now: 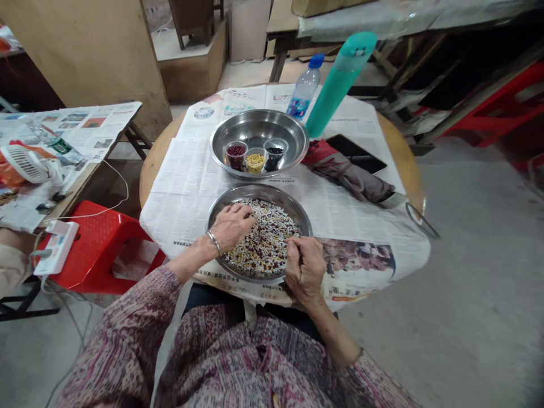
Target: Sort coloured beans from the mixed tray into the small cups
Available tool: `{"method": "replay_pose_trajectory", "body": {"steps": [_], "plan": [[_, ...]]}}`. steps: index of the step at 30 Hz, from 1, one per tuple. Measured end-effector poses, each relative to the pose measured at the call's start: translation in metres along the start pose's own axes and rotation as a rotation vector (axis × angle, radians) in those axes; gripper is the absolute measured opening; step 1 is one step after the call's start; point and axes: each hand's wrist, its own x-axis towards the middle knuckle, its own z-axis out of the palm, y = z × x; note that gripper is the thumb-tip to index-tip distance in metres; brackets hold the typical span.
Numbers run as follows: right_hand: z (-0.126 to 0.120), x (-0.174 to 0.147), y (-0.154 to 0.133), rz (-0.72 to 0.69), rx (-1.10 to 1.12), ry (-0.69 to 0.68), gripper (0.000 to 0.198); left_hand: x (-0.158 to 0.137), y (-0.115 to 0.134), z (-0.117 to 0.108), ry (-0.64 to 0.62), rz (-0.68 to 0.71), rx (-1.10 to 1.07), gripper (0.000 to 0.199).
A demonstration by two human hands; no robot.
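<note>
A shallow steel bowl (302, 211) in front of me holds a mix of white grains with dark red, yellow and black beans (266, 241). My left hand (233, 228), with a silver bangle at the wrist, reaches over the bowl's left side. Its fingers bend together down at the mix, and their tips are hidden. At the right rim, my right hand (306, 265) is closed, thumb against the curled forefinger. Whatever it pinches is too small or hidden. Behind stands a wider steel basin (259, 120) with clear cups of red beans (236, 154), yellow beans (255, 161) and black beans (274, 154).
Newspaper (178, 187) covers the round table. Beyond the basin stand a blue-capped bottle (304, 88) and a tall teal bottle (342, 82). A folded umbrella (351, 173) and a dark tablet-like object (357, 153) lie right. A red stool (96, 243) carries a power strip (56, 249).
</note>
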Motion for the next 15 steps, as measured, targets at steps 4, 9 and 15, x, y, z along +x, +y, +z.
{"method": "replay_pose_trajectory", "body": {"steps": [4,9,15], "plan": [[0.0,-0.001,0.001,-0.026,-0.004,-0.004,0.013,-0.027,-0.021,-0.002,0.069,-0.059,-0.044,0.02],[-0.001,-0.001,0.002,-0.096,-0.011,-0.1,0.014,-0.058,-0.026,0.008,0.19,-0.003,-0.265,0.019],[-0.014,0.013,-0.006,-0.224,-0.132,-0.377,0.007,-0.073,-0.019,0.022,0.246,-0.056,-0.356,0.018]]}}
